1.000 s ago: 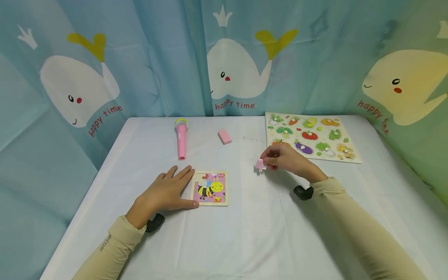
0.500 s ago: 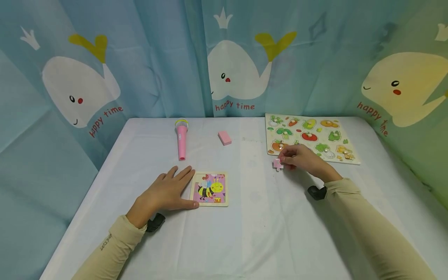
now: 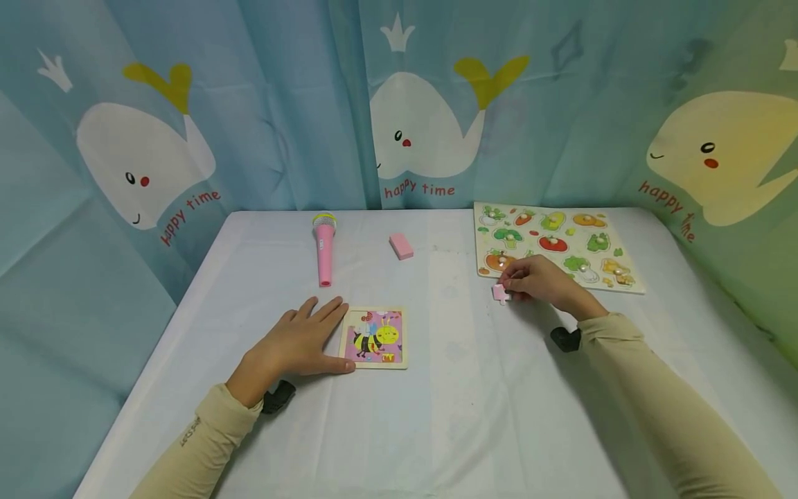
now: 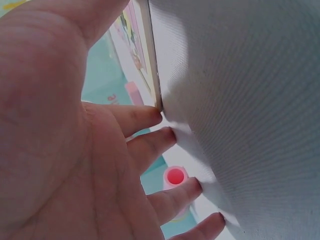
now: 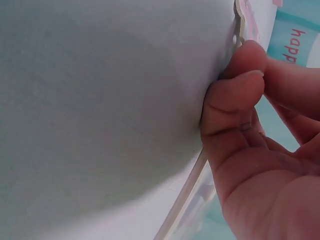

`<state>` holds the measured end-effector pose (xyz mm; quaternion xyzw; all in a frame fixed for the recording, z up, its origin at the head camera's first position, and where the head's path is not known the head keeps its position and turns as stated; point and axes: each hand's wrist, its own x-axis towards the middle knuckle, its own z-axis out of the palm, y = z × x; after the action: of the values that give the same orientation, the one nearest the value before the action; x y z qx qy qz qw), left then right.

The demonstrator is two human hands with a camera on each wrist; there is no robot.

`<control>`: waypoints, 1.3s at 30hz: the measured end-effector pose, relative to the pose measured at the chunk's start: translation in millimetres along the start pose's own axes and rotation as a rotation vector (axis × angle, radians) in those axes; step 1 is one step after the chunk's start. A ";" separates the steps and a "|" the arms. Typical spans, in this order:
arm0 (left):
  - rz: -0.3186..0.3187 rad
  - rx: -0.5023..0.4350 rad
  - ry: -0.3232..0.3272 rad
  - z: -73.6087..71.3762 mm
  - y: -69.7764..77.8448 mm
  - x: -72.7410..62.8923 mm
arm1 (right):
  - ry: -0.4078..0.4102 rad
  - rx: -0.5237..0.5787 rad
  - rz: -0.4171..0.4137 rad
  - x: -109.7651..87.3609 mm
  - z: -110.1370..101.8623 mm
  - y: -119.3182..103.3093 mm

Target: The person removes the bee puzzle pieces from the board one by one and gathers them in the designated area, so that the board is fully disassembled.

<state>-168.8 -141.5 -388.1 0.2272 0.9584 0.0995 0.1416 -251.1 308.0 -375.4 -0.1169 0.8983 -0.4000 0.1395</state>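
Note:
My left hand (image 3: pixel 296 344) lies with fingers spread at the left edge of a small square bee puzzle (image 3: pixel 377 339); its thumb is at the lower left corner, its index fingertip at the upper left. The left wrist view shows those straight fingers along the puzzle's wooden edge (image 4: pixel 153 60). A pale wood patch shows in the puzzle's upper left corner. Off to the right, my right hand (image 3: pixel 541 283) pinches a pink jigsaw piece (image 3: pixel 500 293) between thumb and index finger, low over the cloth. In the right wrist view, the fingertips hide part of the piece (image 5: pixel 244 22).
A wooden vegetable knob puzzle (image 3: pixel 580 239) lies just behind my right hand. At the back left are a pink toy microphone (image 3: pixel 325 253) and a pink block (image 3: pixel 401 246). A white cloth covers the table (image 3: pixel 449 416), and a blue whale-print curtain (image 3: pixel 312 104) hangs behind.
My right hand has moved right with the jigsaw piece, stopping near the front edge of the vegetable puzzle, and the piece has turned slightly. My left hand has stayed at the bee puzzle.

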 end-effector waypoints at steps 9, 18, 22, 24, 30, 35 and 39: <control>0.007 0.010 -0.002 -3.1 1.8 -0.3 | 0.074 -0.171 0.009 2.4 8.2 -3.1; 0.001 0.003 -0.009 -3.5 2.7 -0.2 | 0.143 -0.277 -0.094 5.0 19.0 -11.3; -0.004 0.006 -0.008 -2.8 2.8 0.0 | 0.152 -0.246 -0.115 6.4 25.5 -17.2; -0.007 0.008 -0.007 -2.6 2.7 -0.2 | 0.154 -0.221 -0.120 7.9 28.8 -20.4; -0.008 0.008 -0.006 -2.6 2.9 0.0 | 0.162 -0.190 -0.145 15.1 38.0 -27.3; -0.007 -0.004 -0.009 -2.3 3.4 0.1 | 0.181 -0.198 -0.200 22.2 48.4 -34.4; -0.008 -0.005 -0.009 -2.4 3.9 0.6 | 0.168 -0.169 -0.236 27.3 57.2 -41.1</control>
<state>-168.5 -138.1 -385.0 0.2235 0.9584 0.1004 0.1467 -252.9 233.2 -385.5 -0.1989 0.9173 -0.3449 0.0054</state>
